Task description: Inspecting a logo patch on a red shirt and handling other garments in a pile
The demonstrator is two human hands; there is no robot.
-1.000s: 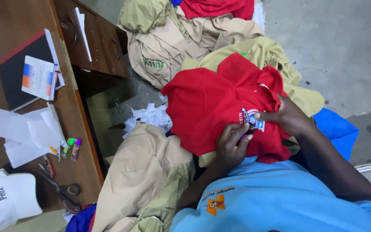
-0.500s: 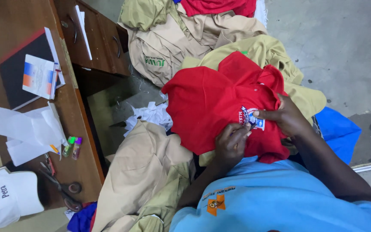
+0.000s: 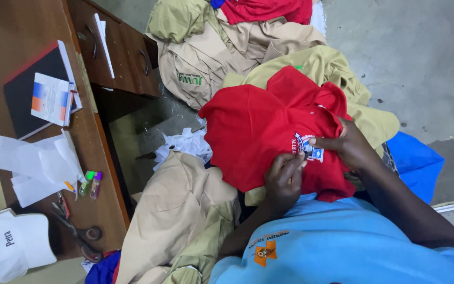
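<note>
A person in a light blue shirt (image 3: 342, 247) works on a red shirt (image 3: 258, 131) draped over the lap, above a tan garment (image 3: 179, 210). The left hand (image 3: 285, 179) curls its fingertips shut at the lower edge of the embroidered badge (image 3: 308, 148) on the red cloth, apparently pinching something too small to make out, while the right hand (image 3: 350, 147) pins the badge's far edge flat with thumb and forefinger closed on the fabric. The work appears to be trimming or picking at the badge; the next move likely calls for holding the cloth taut. Compared with a second ago, the left hand has crept slightly up toward the badge; the right has barely shifted. Beyond lie khaki shirts (image 3: 211, 58) heaped on the floor, and a wooden desk (image 3: 6, 37) bearing a black notebook (image 3: 27, 89), papers (image 3: 32, 163), scissors (image 3: 80, 236) and a white cap (image 3: 6, 247).
</note>
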